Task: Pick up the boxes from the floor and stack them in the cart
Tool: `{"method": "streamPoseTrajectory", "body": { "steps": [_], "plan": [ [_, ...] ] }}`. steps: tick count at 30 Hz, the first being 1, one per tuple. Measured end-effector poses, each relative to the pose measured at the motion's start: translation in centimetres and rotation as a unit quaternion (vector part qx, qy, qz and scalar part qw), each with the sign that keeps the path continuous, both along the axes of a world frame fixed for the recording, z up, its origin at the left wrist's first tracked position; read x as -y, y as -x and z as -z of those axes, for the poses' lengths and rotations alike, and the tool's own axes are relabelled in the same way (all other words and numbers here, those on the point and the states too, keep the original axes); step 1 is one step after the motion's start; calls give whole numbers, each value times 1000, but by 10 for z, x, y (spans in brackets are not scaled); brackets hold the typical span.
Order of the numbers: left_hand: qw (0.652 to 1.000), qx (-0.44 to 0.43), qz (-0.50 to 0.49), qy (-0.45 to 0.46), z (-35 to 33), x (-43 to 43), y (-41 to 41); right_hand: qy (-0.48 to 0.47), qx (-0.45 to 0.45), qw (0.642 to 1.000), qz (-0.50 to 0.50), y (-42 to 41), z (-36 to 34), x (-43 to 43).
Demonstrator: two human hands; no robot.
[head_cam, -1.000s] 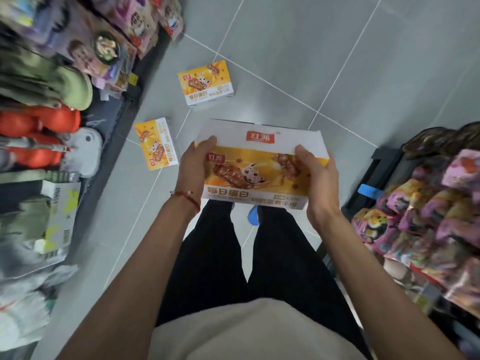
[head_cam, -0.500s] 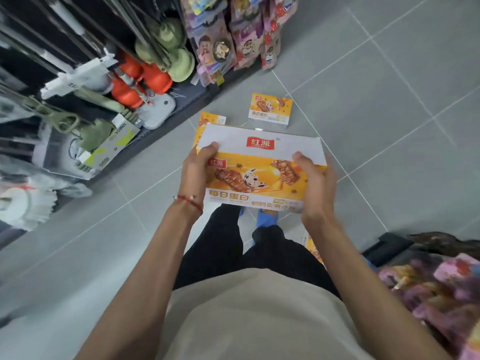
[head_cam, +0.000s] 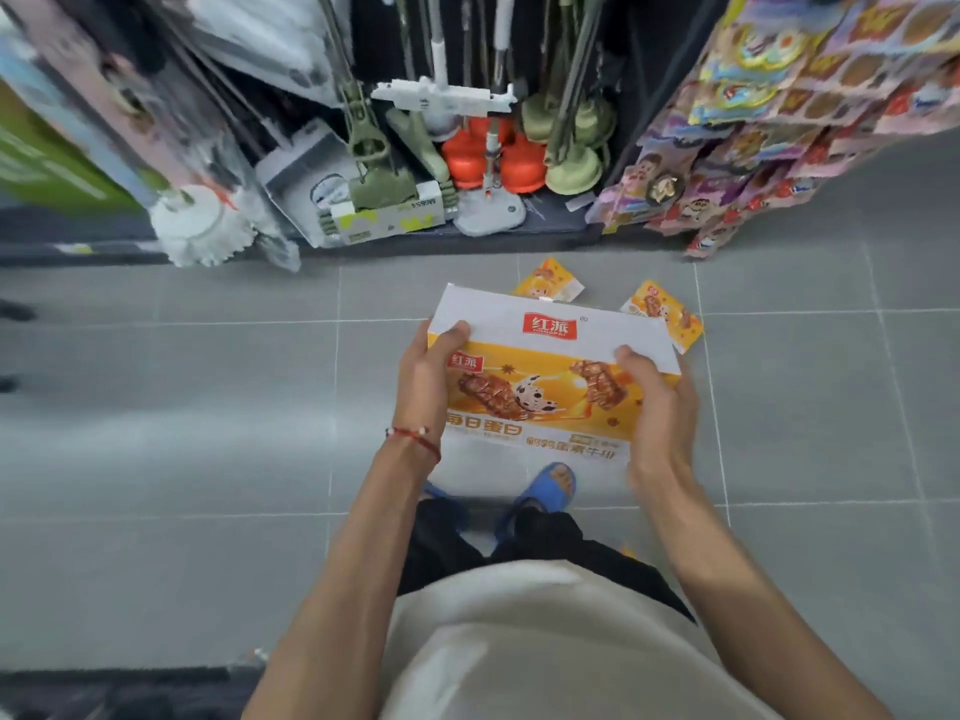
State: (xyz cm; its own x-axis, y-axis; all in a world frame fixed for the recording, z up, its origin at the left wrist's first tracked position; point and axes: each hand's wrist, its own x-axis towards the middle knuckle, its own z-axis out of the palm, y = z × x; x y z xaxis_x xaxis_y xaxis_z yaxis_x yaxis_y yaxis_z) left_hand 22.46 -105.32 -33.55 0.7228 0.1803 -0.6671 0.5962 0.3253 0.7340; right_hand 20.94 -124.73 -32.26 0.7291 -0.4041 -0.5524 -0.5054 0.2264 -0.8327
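Floor of grey tile fills most of the view. The mop rack that ran along your left a second ago now stands across the far edge, with the snack-packet display at the far right corner. You have turned on the spot. The dark frame seen low on your right before is out of view, and no cart shows now. Judgement: this is the carry, not the placement, and you must find the cart before lowering anything.

Held box is off the floor, roughly level, in front of your waist and above your blue slipper. Your left hand clamps its left end, thumb on the face and fingers wrapped behind. Your right hand clamps the right end likewise. The grip is unchanged through the turn.

First floor box and second floor box lie on the tile near the foot of the rack, partly hidden by the held box's far edge. Both remain to be collected.

Writing: a red "红派" logo sits on the white top panel and again on the yellow front, with "每日蛋白" in large orange characters below. The finer line beneath is too blurred to read. The carton on the rack bears a code I cannot read with confidence.
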Motion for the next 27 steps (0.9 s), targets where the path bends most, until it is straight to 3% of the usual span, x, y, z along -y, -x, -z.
{"method": "streamPoseTrajectory", "body": {
  "steps": [12, 20, 27],
  "plan": [
    [973, 23, -225, -31, -9, -238, 80, -16, 2, 975, -220, -3, 0, -251],
    [926, 17, -372, -66, -6, -330, 135, 5, 10, 914, -406, -10, 3, -377],
    [872, -3, -484, -75, -2, -401, 149, -3, 1, 861, -508, -25, 5, -485]
  ]
}}
